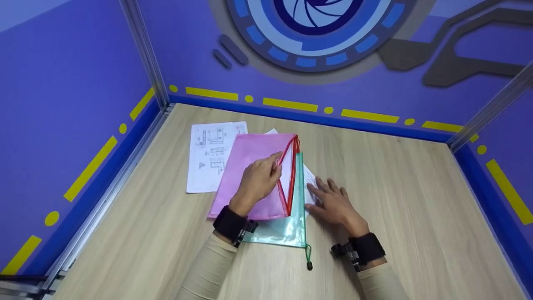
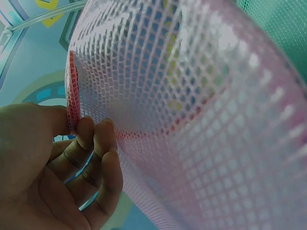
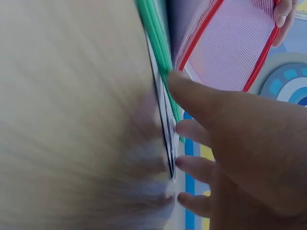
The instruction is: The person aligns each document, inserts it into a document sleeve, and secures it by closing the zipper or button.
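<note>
Blue walls [image 1: 95, 83] enclose a pale wooden table [image 1: 416, 200], where the pink pouch [image 1: 257, 151] lies with its long axis running from 7 to 1 o'clock, its mouth along the red zip [image 1: 292, 175] gaping toward 3. Left hand [image 1: 258, 177], the nearer one, pinches the upper lip of that mouth between thumb and fingers. Beneath, the green pouch [image 1: 283, 233] shows toward 5 o'clock, and a sheet [image 1: 309, 196] juts out past its 3 o'clock edge. There the right hand [image 1: 335, 204], at 4 o'clock from the pink pouch, spreads its fingers, pointing toward 11; whether they press the sheet I cannot tell. Toward 10 o'clock, the drawings [image 1: 208, 160] lie partly under the pink pouch.
</note>
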`<control>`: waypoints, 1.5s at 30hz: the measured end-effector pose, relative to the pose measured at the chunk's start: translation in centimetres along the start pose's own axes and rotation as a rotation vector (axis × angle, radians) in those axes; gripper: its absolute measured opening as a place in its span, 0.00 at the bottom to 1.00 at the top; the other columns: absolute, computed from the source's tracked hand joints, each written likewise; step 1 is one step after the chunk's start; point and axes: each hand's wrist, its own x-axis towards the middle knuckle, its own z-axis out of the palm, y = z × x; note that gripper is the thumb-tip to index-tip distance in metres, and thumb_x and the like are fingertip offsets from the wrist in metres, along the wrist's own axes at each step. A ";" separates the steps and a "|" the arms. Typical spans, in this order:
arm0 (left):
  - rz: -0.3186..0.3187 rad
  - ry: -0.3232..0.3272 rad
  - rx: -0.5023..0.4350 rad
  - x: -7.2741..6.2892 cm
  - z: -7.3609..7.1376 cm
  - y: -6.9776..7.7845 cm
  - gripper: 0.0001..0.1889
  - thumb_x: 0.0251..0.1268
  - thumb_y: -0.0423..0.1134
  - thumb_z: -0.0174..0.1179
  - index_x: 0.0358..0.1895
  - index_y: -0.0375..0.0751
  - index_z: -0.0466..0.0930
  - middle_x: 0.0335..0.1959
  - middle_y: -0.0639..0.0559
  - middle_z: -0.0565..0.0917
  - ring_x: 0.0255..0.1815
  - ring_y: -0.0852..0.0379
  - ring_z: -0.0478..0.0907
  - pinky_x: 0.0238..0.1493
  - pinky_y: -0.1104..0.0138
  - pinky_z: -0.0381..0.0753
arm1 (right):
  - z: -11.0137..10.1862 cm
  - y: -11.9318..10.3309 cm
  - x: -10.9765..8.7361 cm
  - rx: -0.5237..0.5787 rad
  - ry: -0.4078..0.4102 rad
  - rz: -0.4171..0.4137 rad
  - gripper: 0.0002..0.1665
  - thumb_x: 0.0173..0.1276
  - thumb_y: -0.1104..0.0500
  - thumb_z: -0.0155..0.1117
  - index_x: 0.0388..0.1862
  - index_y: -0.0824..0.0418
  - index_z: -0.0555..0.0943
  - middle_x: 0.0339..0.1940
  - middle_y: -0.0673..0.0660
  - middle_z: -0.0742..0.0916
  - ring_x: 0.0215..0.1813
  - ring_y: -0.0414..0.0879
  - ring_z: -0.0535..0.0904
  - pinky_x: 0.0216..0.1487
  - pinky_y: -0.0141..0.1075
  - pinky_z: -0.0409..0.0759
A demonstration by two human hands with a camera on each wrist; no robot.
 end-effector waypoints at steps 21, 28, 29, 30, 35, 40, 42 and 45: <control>0.014 -0.095 0.054 0.0 0.6 -0.3 0.21 0.80 0.37 0.56 0.71 0.38 0.80 0.20 0.61 0.67 0.28 0.57 0.73 0.34 0.59 0.76 | -1.9 1.2 -0.7 -0.095 0.072 0.388 0.42 0.76 0.41 0.66 0.59 0.83 0.79 0.67 0.82 0.75 0.68 0.77 0.69 0.65 0.73 0.66; 0.015 -0.112 0.060 -0.1 0.7 -0.3 0.21 0.79 0.37 0.57 0.71 0.38 0.79 0.21 0.61 0.69 0.27 0.58 0.72 0.34 0.59 0.77 | -1.2 3.0 -0.2 0.013 0.158 0.303 0.50 0.76 0.47 0.69 0.75 0.85 0.61 0.74 0.84 0.67 0.74 0.78 0.64 0.67 0.71 0.68; 0.010 -0.116 0.057 -0.1 0.8 -0.2 0.21 0.79 0.36 0.56 0.71 0.38 0.79 0.21 0.61 0.69 0.27 0.58 0.72 0.34 0.59 0.77 | -1.2 3.1 -0.1 0.027 0.174 0.306 0.51 0.75 0.47 0.70 0.75 0.84 0.61 0.72 0.84 0.68 0.73 0.78 0.64 0.66 0.71 0.69; 0.007 -0.120 0.054 -0.1 0.8 -0.2 0.22 0.80 0.36 0.56 0.71 0.38 0.79 0.21 0.60 0.69 0.27 0.58 0.72 0.34 0.59 0.76 | -1.1 3.2 0.0 0.035 0.192 0.315 0.52 0.74 0.47 0.72 0.76 0.83 0.61 0.71 0.84 0.69 0.71 0.77 0.65 0.65 0.71 0.70; 0.000 -0.126 0.053 -0.1 0.8 -0.3 0.22 0.80 0.37 0.56 0.72 0.38 0.78 0.21 0.60 0.69 0.27 0.58 0.72 0.34 0.59 0.76 | -1.2 3.3 0.3 0.116 0.238 0.391 0.55 0.67 0.48 0.79 0.75 0.82 0.62 0.63 0.82 0.73 0.62 0.73 0.69 0.60 0.67 0.70; 0.013 -0.121 0.067 -0.2 0.8 -0.5 0.22 0.80 0.38 0.57 0.72 0.38 0.79 0.21 0.60 0.69 0.26 0.58 0.72 0.33 0.58 0.77 | -1.3 3.3 0.7 0.297 0.157 0.426 0.47 0.71 0.55 0.74 0.74 0.82 0.63 0.61 0.79 0.77 0.59 0.67 0.76 0.61 0.60 0.76; 0.009 -0.124 0.063 -0.2 0.9 -0.5 0.22 0.80 0.37 0.56 0.72 0.38 0.78 0.20 0.60 0.69 0.25 0.58 0.71 0.32 0.59 0.76 | -1.3 3.5 0.8 0.357 0.123 0.420 0.41 0.74 0.59 0.67 0.74 0.81 0.62 0.63 0.79 0.78 0.58 0.65 0.78 0.60 0.58 0.78; 0.007 -0.124 0.063 -0.2 0.9 -0.5 0.22 0.80 0.37 0.56 0.72 0.38 0.79 0.19 0.61 0.67 0.23 0.59 0.69 0.31 0.61 0.74 | -1.6 3.9 0.7 0.413 0.122 0.397 0.30 0.78 0.64 0.57 0.72 0.79 0.64 0.62 0.78 0.79 0.56 0.63 0.78 0.59 0.57 0.78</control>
